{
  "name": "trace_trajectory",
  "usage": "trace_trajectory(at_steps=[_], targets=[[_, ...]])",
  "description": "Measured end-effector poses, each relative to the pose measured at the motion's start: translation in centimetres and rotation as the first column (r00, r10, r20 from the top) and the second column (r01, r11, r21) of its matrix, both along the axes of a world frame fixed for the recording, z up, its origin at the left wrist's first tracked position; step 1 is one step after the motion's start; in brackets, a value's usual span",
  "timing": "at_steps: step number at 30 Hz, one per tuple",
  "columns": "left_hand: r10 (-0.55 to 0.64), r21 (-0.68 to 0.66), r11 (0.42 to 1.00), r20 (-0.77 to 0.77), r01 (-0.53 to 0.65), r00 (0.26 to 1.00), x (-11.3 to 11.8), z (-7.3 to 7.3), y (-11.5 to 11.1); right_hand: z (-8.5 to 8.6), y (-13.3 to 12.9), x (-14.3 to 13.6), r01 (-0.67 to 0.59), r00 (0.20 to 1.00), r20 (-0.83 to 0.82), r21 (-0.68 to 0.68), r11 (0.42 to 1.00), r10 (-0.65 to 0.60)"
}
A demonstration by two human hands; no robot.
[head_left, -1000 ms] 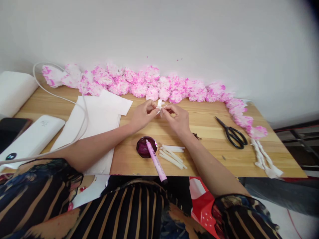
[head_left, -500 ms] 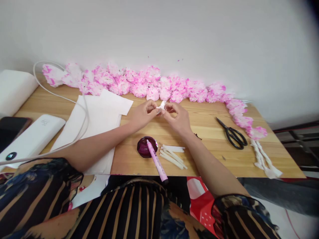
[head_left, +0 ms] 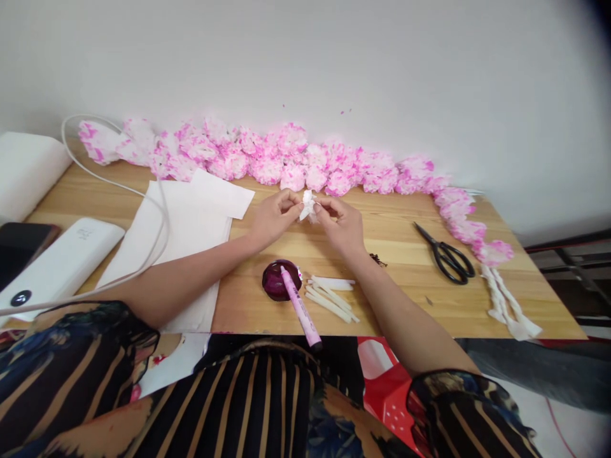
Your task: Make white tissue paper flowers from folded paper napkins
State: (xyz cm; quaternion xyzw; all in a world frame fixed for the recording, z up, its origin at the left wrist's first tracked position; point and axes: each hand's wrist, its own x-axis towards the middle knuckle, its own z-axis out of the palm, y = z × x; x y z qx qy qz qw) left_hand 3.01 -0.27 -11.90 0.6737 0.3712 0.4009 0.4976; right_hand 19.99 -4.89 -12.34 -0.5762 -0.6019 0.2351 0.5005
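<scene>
Turned between the two hands since half a second ago, the small white crumpled piece (head_left: 308, 205) no longer leans to the right: its top stands up and a pointed flap hangs at its lower left. Both hands have stayed in nearly the same place. Left hand (head_left: 274, 219) and right hand (head_left: 342, 226) each have thumb and finger pinched on a side of the piece, so the fingers (head_left: 293, 214) are clamped on it from both sides. It sits toward the far edge of the bench (head_left: 396, 238), in front of the middle of the pink and white flower garland (head_left: 292, 175)

Dark characters run along the pink marker (head_left: 300, 308), too small to read. Its pink end rests on the dark purple dish (head_left: 272, 283) and its black end juts past the near edge. Faint grey printing marks the white power bank (head_left: 67, 267) by the left edge, also unreadable; a dark phone (head_left: 23, 248) lies just beside it

Pale sticks (head_left: 331, 302) lie near the near edge, right of the dish. Black scissors (head_left: 446, 254) lie toward the right edge, points to the far edge. White paper sheets (head_left: 191, 222) cover part of the left half, a white cable (head_left: 166, 216) looping over them. White twisted strands (head_left: 501, 299) trail from the garland toward the near right corner
</scene>
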Motion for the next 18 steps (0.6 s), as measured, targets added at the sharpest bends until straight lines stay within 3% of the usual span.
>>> trace_trajectory(at_steps=[4, 7, 9, 12, 15, 18], targets=[[-0.006, -0.134, 0.991, 0.125, 0.022, 0.992, 0.1, 0.0, 0.5, -0.5, 0.6, 0.2, -0.051, 0.956, -0.293, -0.148, 0.988, 0.005], [0.002, -0.136, 0.991, 0.107, 0.013, 0.994, 0.1, 0.1, 0.5, -0.4, 0.7, 0.4, -0.107, 0.934, -0.357, -0.207, 0.973, 0.027], [0.003, -0.075, 0.997, 0.045, 0.000, 0.999, 0.0, 0.1, 0.4, 0.0, 0.4, 0.5, -0.096, 0.965, -0.258, -0.164, 0.982, 0.051], [-0.010, 0.011, 1.000, -0.031, 0.010, 0.999, -0.1, 0.2, -0.1, 0.6, -0.1, 0.4, -0.024, 0.999, 0.047, -0.021, 1.000, 0.025], [-0.038, 0.034, 0.999, -0.049, 0.039, 0.998, 0.0, 0.3, -0.5, 0.6, -0.4, 0.4, 0.003, 0.958, 0.286, 0.093, 0.996, -0.030], [-0.045, 0.052, 0.998, -0.042, 0.047, 0.998, 0.0, 0.3, -0.7, 0.3, -0.4, 0.4, 0.005, 0.910, 0.408, 0.162, 0.987, -0.072]])
